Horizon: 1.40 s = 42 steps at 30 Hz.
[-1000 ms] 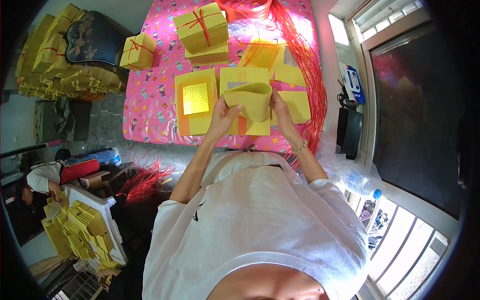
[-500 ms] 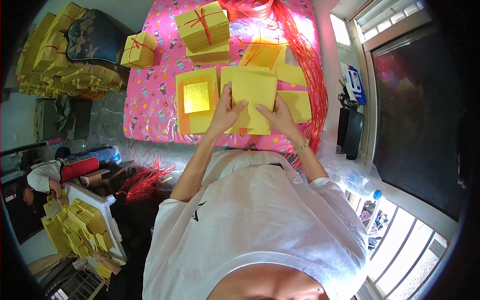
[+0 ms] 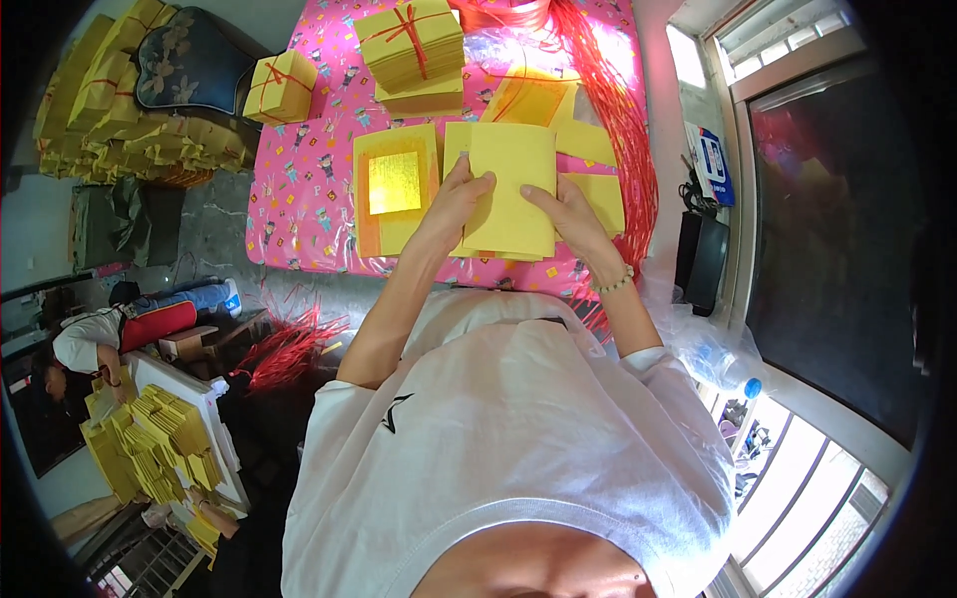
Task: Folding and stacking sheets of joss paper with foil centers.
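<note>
Both my hands grip a stack of yellow paper point(image 3: 513, 184) above the pink patterned tablecloth point(image 3: 299, 224). My left hand point(image 3: 461, 199) is closed on its left edge, thumb on top. On the right edge my right hand point(image 3: 570, 211) is closed, its thumb also lying on the top sheet; the fingers beneath are hidden. Left of the stack lies yellow paper with a shiny gold square point(image 3: 395, 182) and orange borders. More yellow paper point(image 3: 596, 199) shows to the right, and an orange-printed sheet point(image 3: 533, 98) lies behind.
Bundles tied with red strips point(image 3: 411, 48) stand at the back, a smaller tied bundle point(image 3: 280, 88) at the left. Long red strips point(image 3: 623, 130) hang along the right edge. At lower left, people handle yellow paper point(image 3: 159, 439) on a white table. A plastic bottle point(image 3: 733, 377) lies by the window.
Both hands have shifted slightly on the yellow stack, and my right thumb has moved up along the top sheet. An orange patch at the stack's lower edge no longer shows.
</note>
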Each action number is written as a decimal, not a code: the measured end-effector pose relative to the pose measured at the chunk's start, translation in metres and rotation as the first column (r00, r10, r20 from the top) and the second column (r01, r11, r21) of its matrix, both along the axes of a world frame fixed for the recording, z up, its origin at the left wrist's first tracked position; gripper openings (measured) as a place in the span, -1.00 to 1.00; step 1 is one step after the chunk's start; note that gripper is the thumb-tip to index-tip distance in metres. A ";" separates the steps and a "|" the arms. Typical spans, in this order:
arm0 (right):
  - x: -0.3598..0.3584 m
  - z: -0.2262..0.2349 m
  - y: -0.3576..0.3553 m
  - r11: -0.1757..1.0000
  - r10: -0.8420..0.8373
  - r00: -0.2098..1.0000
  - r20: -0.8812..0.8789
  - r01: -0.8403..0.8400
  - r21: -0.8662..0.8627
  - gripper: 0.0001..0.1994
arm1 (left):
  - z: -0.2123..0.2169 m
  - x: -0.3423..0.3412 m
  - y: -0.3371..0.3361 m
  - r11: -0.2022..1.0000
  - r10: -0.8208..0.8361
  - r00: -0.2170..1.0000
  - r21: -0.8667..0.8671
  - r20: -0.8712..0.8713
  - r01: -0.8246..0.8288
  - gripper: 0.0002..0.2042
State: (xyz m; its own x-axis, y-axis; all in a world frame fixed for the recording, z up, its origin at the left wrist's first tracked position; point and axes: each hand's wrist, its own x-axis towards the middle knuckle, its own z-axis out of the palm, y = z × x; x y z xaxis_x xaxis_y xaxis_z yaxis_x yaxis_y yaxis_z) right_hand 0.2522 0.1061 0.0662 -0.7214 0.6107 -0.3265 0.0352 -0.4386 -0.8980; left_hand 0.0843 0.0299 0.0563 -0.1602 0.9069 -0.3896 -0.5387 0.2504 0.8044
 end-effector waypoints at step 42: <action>0.010 0.007 0.011 0.892 -0.355 0.934 -0.048 0.353 0.283 -0.81 | 0.016 0.031 -0.015 0.957 0.118 0.929 0.291 -0.351 -0.012 -0.66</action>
